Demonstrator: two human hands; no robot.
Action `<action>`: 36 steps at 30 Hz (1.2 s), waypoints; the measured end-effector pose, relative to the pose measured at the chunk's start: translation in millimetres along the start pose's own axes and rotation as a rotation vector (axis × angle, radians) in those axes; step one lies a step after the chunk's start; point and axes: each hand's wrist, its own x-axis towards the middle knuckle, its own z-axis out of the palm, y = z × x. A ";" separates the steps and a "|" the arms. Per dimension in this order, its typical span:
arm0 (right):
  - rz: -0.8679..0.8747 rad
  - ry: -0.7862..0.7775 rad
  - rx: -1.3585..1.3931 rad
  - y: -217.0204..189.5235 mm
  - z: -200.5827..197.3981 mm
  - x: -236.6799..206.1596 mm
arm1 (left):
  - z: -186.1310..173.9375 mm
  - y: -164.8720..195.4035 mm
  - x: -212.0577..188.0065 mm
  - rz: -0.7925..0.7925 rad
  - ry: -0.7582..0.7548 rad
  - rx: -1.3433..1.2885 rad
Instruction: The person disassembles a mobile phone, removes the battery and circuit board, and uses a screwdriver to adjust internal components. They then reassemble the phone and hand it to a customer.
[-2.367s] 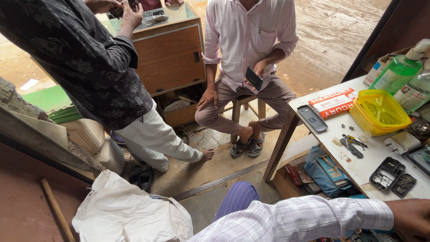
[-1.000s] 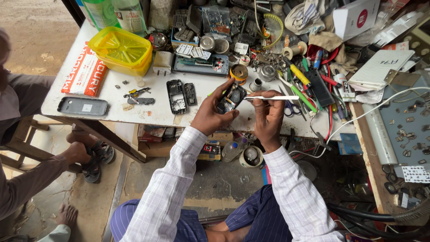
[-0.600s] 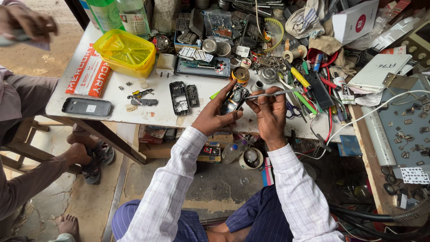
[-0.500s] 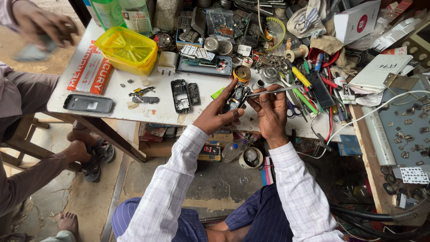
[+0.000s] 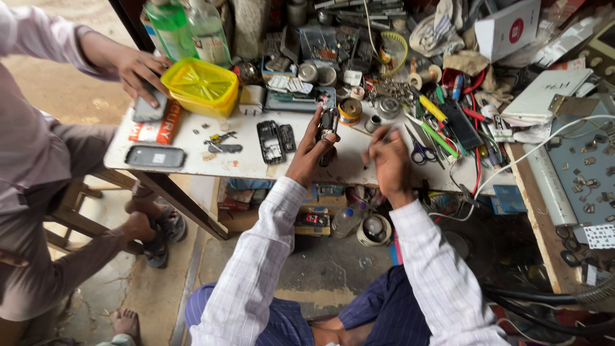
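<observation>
My left hand holds a small dark opened phone upright over the white work table. My right hand is a short way to the right of the phone, blurred, with its fingers pinched on a thin dark tool. Both sleeves are pale with a fine check. The tool's tip is off the phone.
Another person sits at the left, a hand pressing a phone onto a red packet beside a yellow tray. A grey phone, black phone parts, scissors, bottles and crowded tools cover the table.
The view swung from the two people onto the bench. My right hand drew the tool away from the phone, to the right. The other person's hand came down with a phone beside the yellow tray.
</observation>
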 end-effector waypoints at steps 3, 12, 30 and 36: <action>0.016 -0.075 -0.632 -2.8 27.7 -9.8 | 1.5 -2.4 -1.1 0.023 0.069 -0.056; 0.227 -0.067 -0.448 -25.9 81.0 -12.8 | 27.8 -11.0 -0.5 0.169 0.040 -0.439; 0.293 0.075 -0.908 -45.8 66.3 -8.5 | 5.4 -57.8 4.1 -0.088 0.106 -0.472; 0.208 0.070 -1.027 -33.9 64.4 -11.9 | 9.9 -52.0 2.3 -0.078 0.154 -0.465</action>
